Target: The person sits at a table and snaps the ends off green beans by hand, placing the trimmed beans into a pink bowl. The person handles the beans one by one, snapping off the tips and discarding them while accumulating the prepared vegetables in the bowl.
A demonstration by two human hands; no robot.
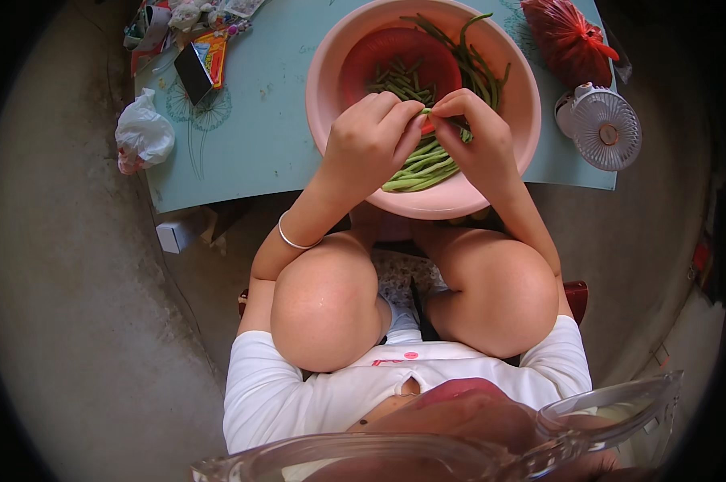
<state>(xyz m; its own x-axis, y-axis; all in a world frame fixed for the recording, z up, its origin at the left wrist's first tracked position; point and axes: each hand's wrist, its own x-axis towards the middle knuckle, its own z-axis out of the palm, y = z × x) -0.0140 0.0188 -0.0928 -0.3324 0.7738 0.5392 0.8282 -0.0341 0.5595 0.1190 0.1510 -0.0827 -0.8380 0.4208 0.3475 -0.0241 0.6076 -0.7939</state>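
Observation:
Above a pink plastic basin [318, 90], my left hand [372, 132] and my right hand [477, 132] meet fingertip to fingertip. Both pinch a short piece of green bean [425, 111] between thumb and forefinger. Inside the basin sits a red plastic bowl or colander [363, 57] with several short bean pieces [402, 78] in it. Long whole green beans [423, 165] lie in the near part of the basin, partly under my hands. More long, darker beans [480, 63] rest along its far right side.
The basin stands at the near edge of a light blue table [236, 156]. A small white fan [604, 126] and a tied red plastic bag [571, 42] are at right. At left lie a black phone-like object [193, 73], a crumpled white plastic bag [145, 132] and assorted clutter [185, 15].

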